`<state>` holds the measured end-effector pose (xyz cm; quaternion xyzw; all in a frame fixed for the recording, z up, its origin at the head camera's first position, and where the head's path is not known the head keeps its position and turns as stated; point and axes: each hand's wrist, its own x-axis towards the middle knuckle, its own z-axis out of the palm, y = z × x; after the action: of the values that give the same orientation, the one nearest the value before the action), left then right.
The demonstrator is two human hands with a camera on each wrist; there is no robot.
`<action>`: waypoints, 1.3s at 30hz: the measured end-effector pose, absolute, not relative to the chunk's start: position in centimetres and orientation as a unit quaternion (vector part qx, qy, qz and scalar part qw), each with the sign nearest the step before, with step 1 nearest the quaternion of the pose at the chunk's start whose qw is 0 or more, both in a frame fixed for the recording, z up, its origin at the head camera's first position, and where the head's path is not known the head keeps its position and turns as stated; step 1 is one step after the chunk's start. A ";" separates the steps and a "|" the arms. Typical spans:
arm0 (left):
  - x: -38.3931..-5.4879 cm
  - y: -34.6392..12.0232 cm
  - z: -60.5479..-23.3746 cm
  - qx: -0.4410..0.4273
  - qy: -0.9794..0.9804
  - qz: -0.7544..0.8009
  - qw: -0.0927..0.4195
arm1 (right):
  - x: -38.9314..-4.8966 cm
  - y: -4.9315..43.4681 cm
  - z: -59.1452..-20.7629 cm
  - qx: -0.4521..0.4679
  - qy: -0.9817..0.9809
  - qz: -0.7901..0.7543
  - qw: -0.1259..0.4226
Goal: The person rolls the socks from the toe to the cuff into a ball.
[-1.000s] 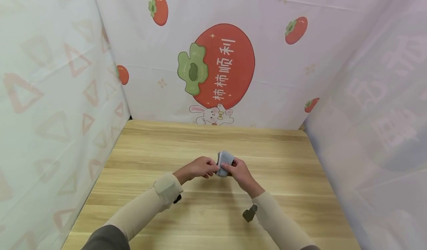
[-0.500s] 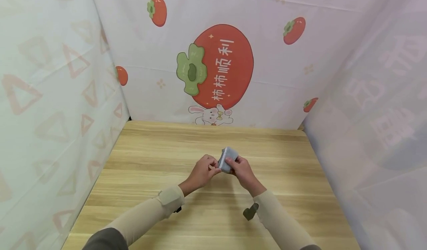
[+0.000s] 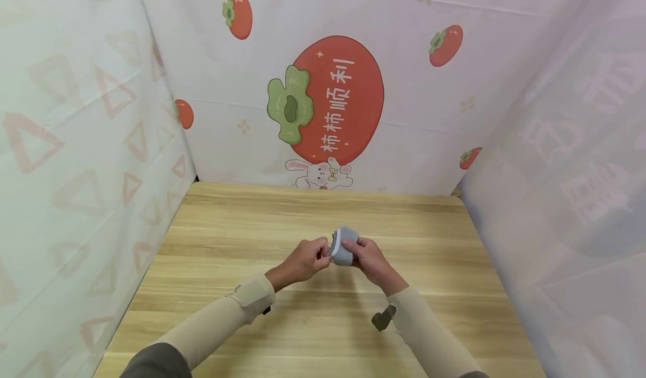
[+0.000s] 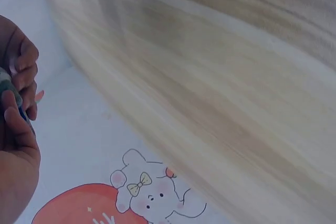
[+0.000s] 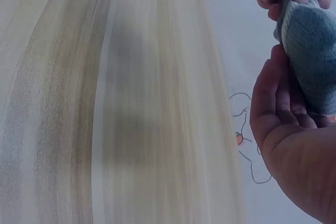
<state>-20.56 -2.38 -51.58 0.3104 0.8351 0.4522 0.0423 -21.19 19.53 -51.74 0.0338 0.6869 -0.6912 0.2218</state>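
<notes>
A grey-blue folded sock (image 3: 348, 248), knitted and with a white band along its open edge, is held up over the table between both hands. My right hand (image 3: 372, 259) grips its right side, thumb on the near face and fingers behind. At the white edge, my left hand (image 3: 306, 259) pinches the fabric with curled fingers. The right wrist view shows the sock (image 5: 314, 51) bulging above the right hand's fingers (image 5: 269, 90), with the left fingertips at its upper edge. In the left wrist view, the hands show only at the left border, mostly hiding the sock.
The wood-grain table (image 3: 242, 215) spreads beneath the hands. Printed cloth walls stand on three sides, the back cloth (image 3: 414, 159) bearing persimmons and a rabbit. A dark wrist-mounted device (image 3: 383, 317) hangs by the right sleeve.
The sock has tilted and turned between the hands, its white edge now curving open wider. My left hand has shifted its pinch along that edge; the right hand keeps its grip.
</notes>
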 end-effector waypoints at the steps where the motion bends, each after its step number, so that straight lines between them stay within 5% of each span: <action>1: -20.6 -2.5 -51.5 0.319 0.835 0.447 0.046 | -21.2 19.6 -51.7 0.027 0.691 -0.685 0.229; 11: -21.4 -3.4 -51.0 0.415 0.808 0.403 0.113 | -21.1 20.3 -52.0 -0.015 0.701 -0.655 0.282; 19: -21.0 -2.9 -52.0 0.279 0.832 0.458 0.142 | -21.1 19.2 -52.0 -0.015 0.703 -0.666 0.247; 26: -21.1 -2.6 -52.6 0.147 0.765 0.581 0.234 | -21.1 18.7 -51.8 -0.024 0.697 -0.674 0.244; 39: -20.7 -2.7 -52.9 0.076 0.740 0.610 0.273 | -21.2 18.9 -52.3 -0.045 0.718 -0.643 0.261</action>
<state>-20.69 -2.70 -52.90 0.0758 0.7400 0.6099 0.2731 -21.20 18.87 -52.26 -0.0446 0.7184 -0.6435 0.2606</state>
